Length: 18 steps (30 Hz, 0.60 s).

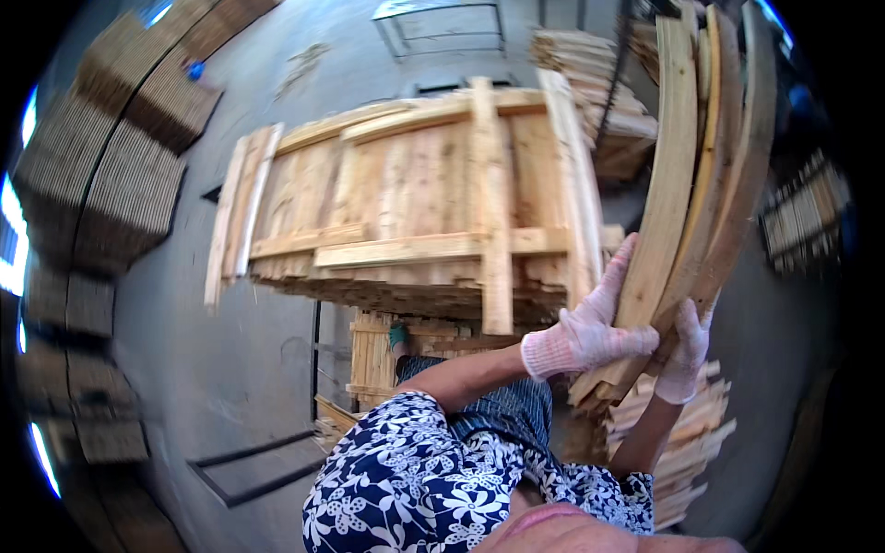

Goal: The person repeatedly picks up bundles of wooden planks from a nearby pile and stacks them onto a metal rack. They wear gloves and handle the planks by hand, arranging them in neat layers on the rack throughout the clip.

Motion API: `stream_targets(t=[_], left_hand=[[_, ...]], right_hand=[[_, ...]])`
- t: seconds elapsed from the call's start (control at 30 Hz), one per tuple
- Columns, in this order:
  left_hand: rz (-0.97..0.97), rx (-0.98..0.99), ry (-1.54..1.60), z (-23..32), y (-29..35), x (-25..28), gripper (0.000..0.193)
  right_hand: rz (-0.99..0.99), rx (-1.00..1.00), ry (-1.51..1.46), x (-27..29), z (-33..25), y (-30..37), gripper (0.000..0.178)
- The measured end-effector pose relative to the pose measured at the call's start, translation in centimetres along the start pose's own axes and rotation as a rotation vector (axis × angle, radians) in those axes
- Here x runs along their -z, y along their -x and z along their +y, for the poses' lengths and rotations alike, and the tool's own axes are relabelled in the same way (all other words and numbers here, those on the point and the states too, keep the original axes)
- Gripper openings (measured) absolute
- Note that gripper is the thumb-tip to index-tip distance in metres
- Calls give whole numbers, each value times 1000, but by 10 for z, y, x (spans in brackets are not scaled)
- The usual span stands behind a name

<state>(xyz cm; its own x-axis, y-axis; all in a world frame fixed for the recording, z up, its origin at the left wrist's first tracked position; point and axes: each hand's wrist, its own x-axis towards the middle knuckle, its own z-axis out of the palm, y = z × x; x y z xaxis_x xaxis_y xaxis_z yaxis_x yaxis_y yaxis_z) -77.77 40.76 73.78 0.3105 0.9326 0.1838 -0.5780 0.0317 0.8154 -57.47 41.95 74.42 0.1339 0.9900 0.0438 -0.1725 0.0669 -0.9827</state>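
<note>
Both my hands, in pale knitted gloves, grip a bundle of long wooden planks (671, 175) at the right. My left hand (595, 336) is closed against the bundle's left side near its lower end, thumb and fingers spread around it. Under the right side, my right hand (687, 350) is closed on the same planks, part of its fingers hidden behind them. The bundle stands tilted, its far end up at the top right. To its left is a large stack of boards (415, 184), with several loose slats along its edges and a crosswise slat (491, 203) on top.
More cut planks (682, 433) are piled at my lower right, and another pile (581, 83) stands beyond the stack. Tall stacks of boards (120, 184) line the left. A black metal frame (249, 465) lies on the floor; a metal-legged table (438, 32) stands at the back.
</note>
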Motion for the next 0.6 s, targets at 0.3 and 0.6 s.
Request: stream_targets(t=[0.3,0.6], left_hand=[[399,-79,-26,109,107,215,116],[803,396,-890,181,152,420,93]], right_hand=[[-395,-161,45,-289,67,6,80],[-415,-173,670,-454,199,-22,77]])
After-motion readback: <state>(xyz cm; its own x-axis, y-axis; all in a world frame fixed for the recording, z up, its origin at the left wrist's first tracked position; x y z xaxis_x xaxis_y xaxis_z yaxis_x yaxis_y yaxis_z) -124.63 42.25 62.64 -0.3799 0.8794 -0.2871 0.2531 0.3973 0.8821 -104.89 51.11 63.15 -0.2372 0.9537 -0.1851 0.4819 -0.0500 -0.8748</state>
